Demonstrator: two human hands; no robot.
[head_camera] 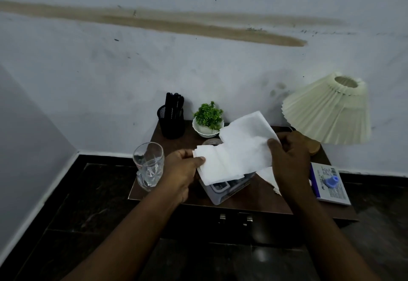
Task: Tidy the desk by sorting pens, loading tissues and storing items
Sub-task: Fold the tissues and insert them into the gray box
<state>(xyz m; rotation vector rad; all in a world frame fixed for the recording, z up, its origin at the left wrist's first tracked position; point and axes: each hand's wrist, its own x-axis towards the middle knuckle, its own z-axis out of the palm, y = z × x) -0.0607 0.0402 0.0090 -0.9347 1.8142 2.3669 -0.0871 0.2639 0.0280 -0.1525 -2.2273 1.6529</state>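
From the head camera, the person is holding a stack of white tissues point(236, 150) up over the small dark counter point(260, 199), directly above an open grey tissue box point(223, 191) that is lying tilted near the front edge. The left hand point(184, 168) is pinching the near-left corner of the stack, thumb on top and fingers beneath, its grip clamped on the paper. The right hand point(289, 154) is closing its grip on the right edge in the same way.

The tissues are looking very light, soft and limp; they are sagging and fanning, with the upper sheets slipping out of line. I would judge they will tear or crumple under a hard squeeze, so holding them at two opposite edges, as now, is probably the safest way. Their long axis is running from lower left to upper right, the far corner pointing toward the potted plant point(208, 116) and the lamp shade point(329, 110).

More loose tissue point(268, 175) is lying on the counter under the right wrist. A drinking glass point(149, 165) is standing just beside the left hand, close enough to be knocked.
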